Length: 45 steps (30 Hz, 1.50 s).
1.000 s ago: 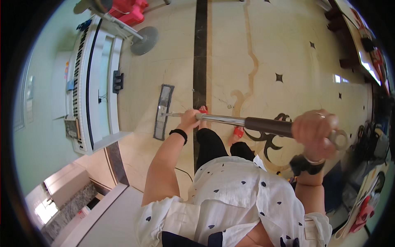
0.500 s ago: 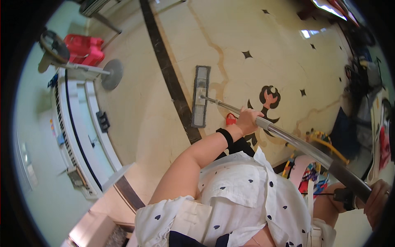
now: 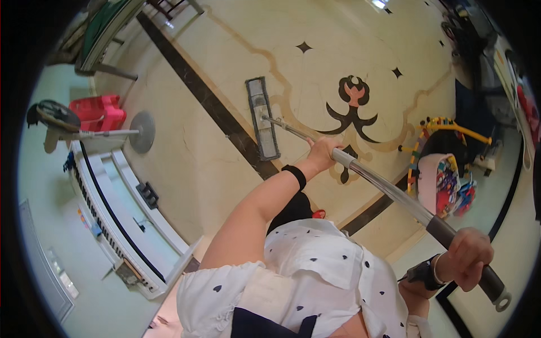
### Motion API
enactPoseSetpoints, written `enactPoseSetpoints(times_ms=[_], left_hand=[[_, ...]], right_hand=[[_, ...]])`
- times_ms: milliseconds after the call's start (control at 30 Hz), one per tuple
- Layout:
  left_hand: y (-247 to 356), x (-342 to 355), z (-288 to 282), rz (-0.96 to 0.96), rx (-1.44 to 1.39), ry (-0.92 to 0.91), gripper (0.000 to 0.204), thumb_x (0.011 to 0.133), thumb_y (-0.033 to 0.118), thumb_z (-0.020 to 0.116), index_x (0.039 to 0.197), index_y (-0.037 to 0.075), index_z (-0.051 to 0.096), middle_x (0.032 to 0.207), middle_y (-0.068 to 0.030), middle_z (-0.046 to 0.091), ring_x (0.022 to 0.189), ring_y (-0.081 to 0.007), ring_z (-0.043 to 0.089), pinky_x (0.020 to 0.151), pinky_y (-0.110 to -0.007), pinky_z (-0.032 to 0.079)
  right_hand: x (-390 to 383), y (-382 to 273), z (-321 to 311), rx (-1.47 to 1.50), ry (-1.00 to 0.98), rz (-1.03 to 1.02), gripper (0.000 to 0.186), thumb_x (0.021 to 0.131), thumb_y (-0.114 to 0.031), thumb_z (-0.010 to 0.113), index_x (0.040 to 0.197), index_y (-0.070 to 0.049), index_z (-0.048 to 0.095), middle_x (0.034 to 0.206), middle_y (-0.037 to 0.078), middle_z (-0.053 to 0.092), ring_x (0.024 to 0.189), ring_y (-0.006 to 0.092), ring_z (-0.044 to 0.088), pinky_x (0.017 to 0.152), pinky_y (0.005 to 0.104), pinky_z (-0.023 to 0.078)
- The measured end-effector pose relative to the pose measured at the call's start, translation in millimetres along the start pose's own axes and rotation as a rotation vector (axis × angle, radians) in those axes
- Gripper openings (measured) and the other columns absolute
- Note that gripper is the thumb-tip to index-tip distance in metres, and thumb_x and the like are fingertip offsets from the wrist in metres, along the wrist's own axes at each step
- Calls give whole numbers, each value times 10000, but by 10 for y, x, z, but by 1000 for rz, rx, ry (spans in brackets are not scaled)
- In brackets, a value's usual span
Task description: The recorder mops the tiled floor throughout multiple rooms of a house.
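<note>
A flat mop (image 3: 389,188) with a metal pole slants across the view in front of me. Its grey rectangular mop head (image 3: 264,138) lies on the tiled floor, left of the middle. My left hand (image 3: 322,154) is wrapped round the pole partway down, toward the head. Near the pole's upper end, my right hand (image 3: 470,254) is closed on the dark grip (image 3: 441,232). A grey end piece with a hanging ring (image 3: 502,302) sticks out past that hand.
At the left stand a white piano keyboard (image 3: 104,225), a pedestal fan (image 3: 142,132) and a red plastic stool (image 3: 97,112). A container of colourful toys (image 3: 437,186) sits at the right. A green-topped table (image 3: 104,28) is at the far left. Dark bands and a floral inlay pattern the floor.
The view has swung to the right. My right hand and the pole's upper end have come further into view. Both hands keep hold of the mop.
</note>
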<state>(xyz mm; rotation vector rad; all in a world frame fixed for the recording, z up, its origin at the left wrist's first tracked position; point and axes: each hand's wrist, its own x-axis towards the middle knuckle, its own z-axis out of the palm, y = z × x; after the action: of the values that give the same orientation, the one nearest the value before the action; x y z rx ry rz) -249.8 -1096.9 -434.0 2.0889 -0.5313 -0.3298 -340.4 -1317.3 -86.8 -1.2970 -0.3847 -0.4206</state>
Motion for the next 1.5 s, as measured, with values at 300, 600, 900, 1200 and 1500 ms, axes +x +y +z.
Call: enactPoseSetpoints(times_ms=[300,600,900,1200,1500], left_hand=[[663,-258,829,15,165,-475,294,680,119,658,964,192,659,925,-38,656,988,-295,575,827,-742,264],[1572,-832,2054,205,231,-981,270,694,117,644,952,193,665,944,-57,658,1007,-302,577,822,-795,209],[2080,-2148,3096,514,286,-1417,179,718,120,603,872,174,675,887,-97,664,933,-348,599,817,-811,174],[2191,-3385,3253,866,234,-1809,396,685,163,629,1081,154,626,986,-143,640,1016,-345,572,952,-675,241],[2427,-2910,2833,948,-3,-1659,286,618,151,638,902,109,633,771,-113,656,774,-281,636,785,-404,438]], right_hand=[[-1427,-810,-336,-204,291,74,268,814,-116,468,574,-115,347,457,-13,403,356,81,337,429,248,345],[-2892,-1885,-389,-331,679,45,246,823,-93,427,597,-124,337,474,-6,375,398,81,335,520,255,333],[-4320,-2741,518,-577,1209,-61,238,828,-79,404,615,-132,314,480,-11,327,404,71,262,505,246,278],[-4636,-3010,1943,-721,1555,-142,261,859,-99,437,636,-134,307,501,-5,290,430,82,239,545,251,262],[-4121,-2996,1989,-914,1301,-182,184,798,-46,502,626,-49,437,479,53,483,383,103,456,454,203,425]])
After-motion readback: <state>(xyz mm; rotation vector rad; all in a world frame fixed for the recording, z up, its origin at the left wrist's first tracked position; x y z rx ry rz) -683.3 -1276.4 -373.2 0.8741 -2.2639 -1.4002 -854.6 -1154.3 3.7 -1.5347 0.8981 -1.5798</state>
